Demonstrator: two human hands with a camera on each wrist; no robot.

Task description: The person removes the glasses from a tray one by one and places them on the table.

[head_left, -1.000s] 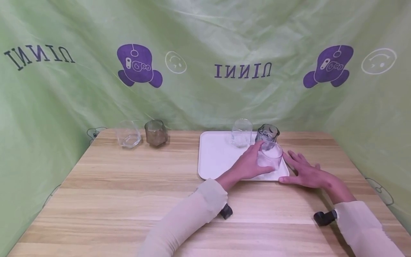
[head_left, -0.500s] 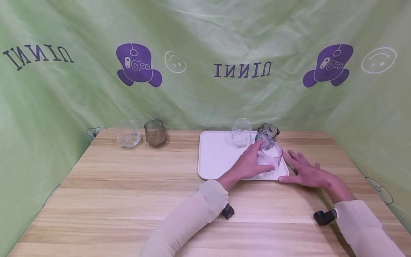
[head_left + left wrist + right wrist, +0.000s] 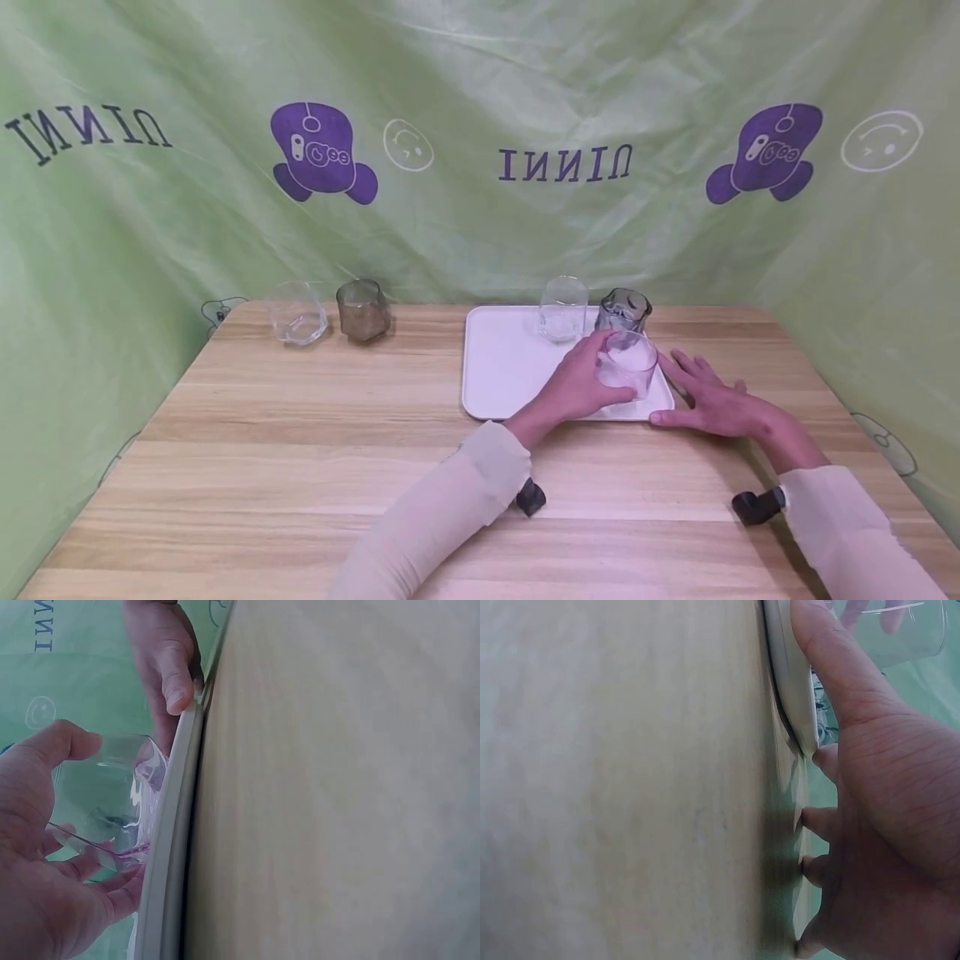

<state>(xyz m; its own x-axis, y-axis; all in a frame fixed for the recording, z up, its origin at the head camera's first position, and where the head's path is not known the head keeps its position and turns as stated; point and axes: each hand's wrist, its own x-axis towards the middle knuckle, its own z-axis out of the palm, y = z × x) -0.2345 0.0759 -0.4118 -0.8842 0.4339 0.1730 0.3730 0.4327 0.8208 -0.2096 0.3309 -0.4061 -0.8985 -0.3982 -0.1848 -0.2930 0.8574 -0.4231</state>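
Note:
My left hand (image 3: pixel 576 385) holds a clear drinking glass (image 3: pixel 634 360), thumb on the near side and fingers round the far side. The glass stands upright at the front right of a white tray (image 3: pixel 498 367); in the left wrist view its base (image 3: pixel 146 802) meets the tray surface. My right hand (image 3: pixel 712 406) lies spread beside the tray's right front corner, its thumb (image 3: pixel 840 660) at the rim and its other fingertips on the table. Behind the held glass are a smoky grey glass (image 3: pixel 625 307) and another clear glass (image 3: pixel 562 310), both on the tray.
A clear faceted glass (image 3: pixel 300 321) and a brownish glass (image 3: pixel 363 310) stand at the back left of the wooden table (image 3: pixel 300 467). A green printed curtain (image 3: pixel 450 225) hangs directly behind the table's far edge and along its sides.
The held glass has shifted very slightly left with the left hand. The right hand stays at the tray corner, and the other glasses stand as before.

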